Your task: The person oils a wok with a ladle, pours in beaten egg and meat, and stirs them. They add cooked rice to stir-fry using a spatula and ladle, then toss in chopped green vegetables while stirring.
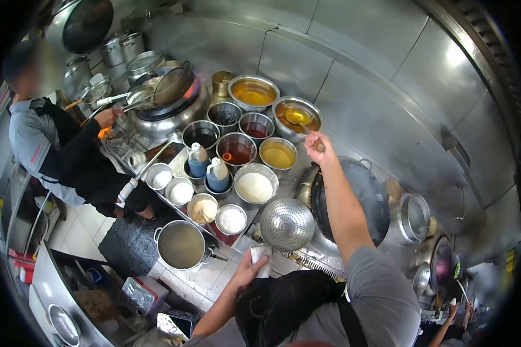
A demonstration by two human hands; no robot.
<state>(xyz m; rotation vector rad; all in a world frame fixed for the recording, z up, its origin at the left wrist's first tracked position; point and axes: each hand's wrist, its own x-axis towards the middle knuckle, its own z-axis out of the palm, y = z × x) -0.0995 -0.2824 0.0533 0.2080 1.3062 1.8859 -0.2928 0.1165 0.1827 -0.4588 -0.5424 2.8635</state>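
Ladle (298,117) in right hand (319,147) at metal bowl (287,135), cloth (263,261) in left hand (249,270)

Single head-worn camera, wide fisheye view with dark rounded corners, facing forward and down over the wearer's chest, left hand (252,268) near, right hand (320,147) farther, steel wall (359,43) beyond

"What does the metal counter (304,155) carry?"
"Two wide bowls (255,109) on the far side, a brass-coloured cup (221,85) just left of them, round pots (237,165) in the middle, small tubs (231,232) along the near left edge."
"And the floor (75,222)?"
"It's tiled, with a black mat (130,246) at left."
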